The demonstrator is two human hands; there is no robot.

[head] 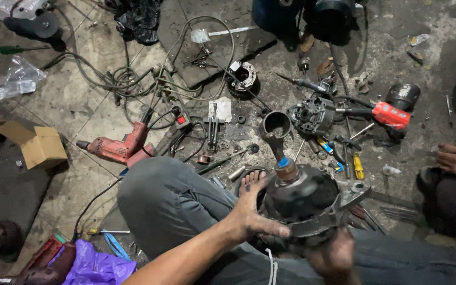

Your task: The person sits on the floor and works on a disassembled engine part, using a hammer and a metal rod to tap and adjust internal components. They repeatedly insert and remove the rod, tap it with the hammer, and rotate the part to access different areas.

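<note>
Grip matters most: the left hand (249, 214) clasps the rim of the dark, greasy motor housing (304, 203) resting on the person's lap, fingers (270, 228) wrapped around its edge, and it should stay braced so the round casting cannot roll. The right hand (333, 256) sits under the housing (whether clenched, I cannot tell). A dull metal shaft with a ring end (276, 126) rises from the housing's blue-tipped hub, over the oily concrete floor (69, 105).
</note>
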